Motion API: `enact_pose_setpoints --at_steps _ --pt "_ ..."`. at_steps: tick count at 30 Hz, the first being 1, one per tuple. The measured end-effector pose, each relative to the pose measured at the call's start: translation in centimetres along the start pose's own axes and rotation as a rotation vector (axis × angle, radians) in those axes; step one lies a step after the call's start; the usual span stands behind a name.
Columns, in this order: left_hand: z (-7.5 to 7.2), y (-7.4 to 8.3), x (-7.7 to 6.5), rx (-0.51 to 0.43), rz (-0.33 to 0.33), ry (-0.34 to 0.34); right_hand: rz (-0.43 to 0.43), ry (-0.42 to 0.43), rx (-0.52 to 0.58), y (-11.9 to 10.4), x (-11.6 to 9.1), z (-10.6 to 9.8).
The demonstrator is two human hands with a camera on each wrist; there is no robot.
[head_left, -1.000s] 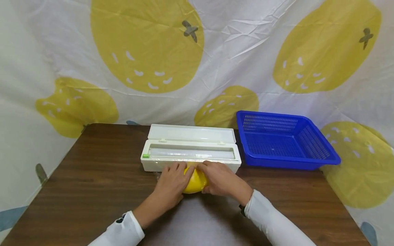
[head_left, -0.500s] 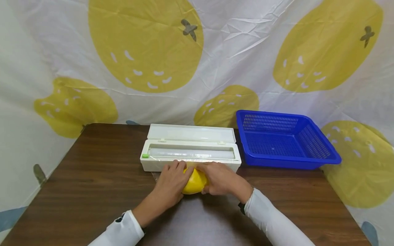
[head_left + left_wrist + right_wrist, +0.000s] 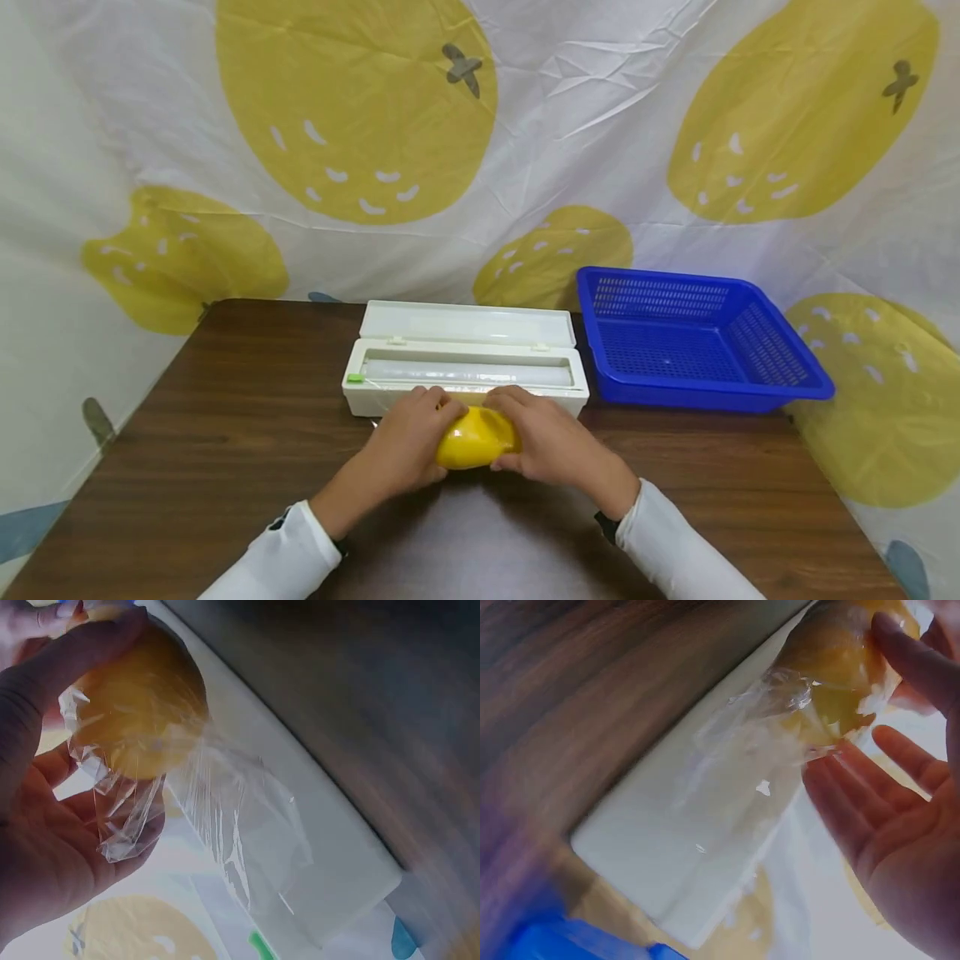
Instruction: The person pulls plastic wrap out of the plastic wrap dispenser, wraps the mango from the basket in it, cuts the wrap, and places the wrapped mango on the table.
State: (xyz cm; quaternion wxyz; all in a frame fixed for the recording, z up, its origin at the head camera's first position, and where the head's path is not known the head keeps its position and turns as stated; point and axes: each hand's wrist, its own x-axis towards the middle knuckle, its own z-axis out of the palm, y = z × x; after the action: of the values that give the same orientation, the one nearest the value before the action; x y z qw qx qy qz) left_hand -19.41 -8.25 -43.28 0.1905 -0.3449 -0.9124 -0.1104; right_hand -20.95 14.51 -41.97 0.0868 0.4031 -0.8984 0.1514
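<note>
A smooth, glossy, rounded yellow thing [image 3: 474,439] is held between both hands just in front of the white wrap box. Cling film [image 3: 240,802] covers it and hangs in loose, crinkled folds at its sides. My left hand [image 3: 411,437] grips its left side, thumb laid over it and fingers round behind, some film lying against them. On the other side my right hand [image 3: 551,437] holds it between thumb and fingers; in the right wrist view the film [image 3: 742,735] spreads in front of the box. The far side of the yellow thing is hidden.
The white cling film box [image 3: 465,402] has its lid [image 3: 468,323] raised at the back and a film roll [image 3: 465,372] inside. A green slider [image 3: 355,378] sits at its left end. A blue basket [image 3: 705,392] stands to the right on the brown table [image 3: 225,467].
Both hands have moved slightly apart and turned the yellow thing, so more of it shows between them. The box and basket stay in place.
</note>
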Motion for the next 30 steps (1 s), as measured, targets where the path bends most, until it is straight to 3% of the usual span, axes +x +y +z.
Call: enact_pose_setpoints --at_steps 6,14,22,30 --pt "-0.2 -0.5 0.5 -0.056 -0.056 -0.042 -0.104 0.084 -0.192 -1.5 -0.3 0.0" --pt "-0.4 -1.2 0.9 -0.127 -0.101 -0.122 -0.121 0.103 -0.385 -2.2 -0.1 1.3" --pt "-0.2 -1.8 0.9 -0.200 -0.099 -0.157 -0.122 0.134 -0.409 -1.9 0.2 2.0" --pt "-0.3 -1.7 0.9 -0.298 -0.149 -0.204 -0.067 0.121 -0.329 -1.6 0.7 1.5"
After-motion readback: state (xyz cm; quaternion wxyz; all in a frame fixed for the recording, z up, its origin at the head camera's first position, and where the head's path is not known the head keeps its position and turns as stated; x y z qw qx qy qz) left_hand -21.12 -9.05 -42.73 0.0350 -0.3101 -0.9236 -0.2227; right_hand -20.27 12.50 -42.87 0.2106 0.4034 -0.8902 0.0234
